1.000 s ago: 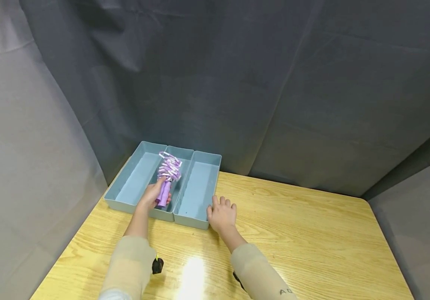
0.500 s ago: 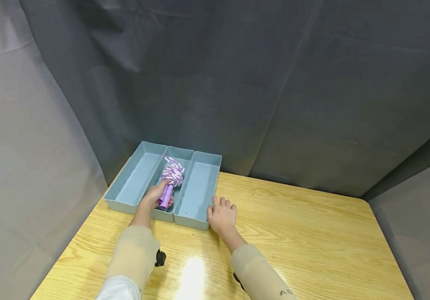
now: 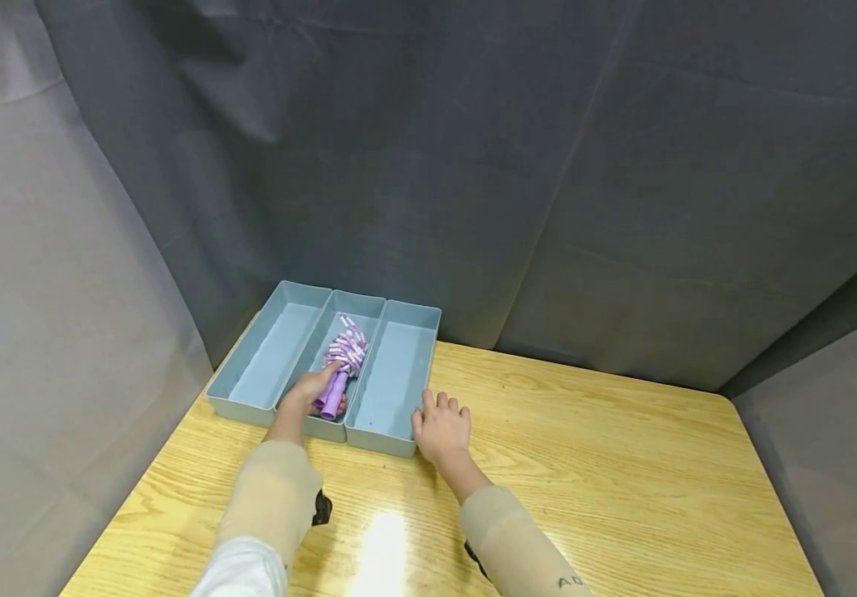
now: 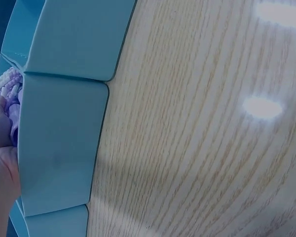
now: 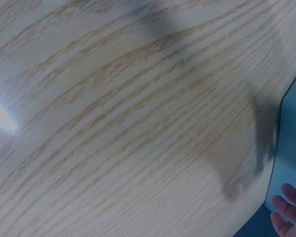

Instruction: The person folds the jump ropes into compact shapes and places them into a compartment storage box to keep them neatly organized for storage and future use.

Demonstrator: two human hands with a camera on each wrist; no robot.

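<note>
A purple-and-white beaded jump rope (image 3: 346,350) lies bundled inside the middle blue-grey bin (image 3: 359,303). My left hand (image 3: 310,388) reaches over that bin's near rim and holds the rope by its purple handles, thumb on top. In the left wrist view, the left hand (image 4: 2,170) and the rope's beads (image 4: 8,85) show at the left edge, partly behind the bin wall. My right hand (image 3: 443,424) rests at the near right corner of the right bin (image 3: 398,356); its relaxed fingers appear beside the wall in the right wrist view.
The left bin (image 3: 273,352) stands tight against the middle one, forming a row of three. They sit on a wood-grain table (image 3: 592,464), toward its left back. A dark curtain (image 3: 518,182) hangs behind, with grey cloth (image 3: 62,290) at the left side.
The left hand has lowered the jump rope into the middle bin, shifting slightly right and nearer. The right hand has stayed at the right bin's corner.
</note>
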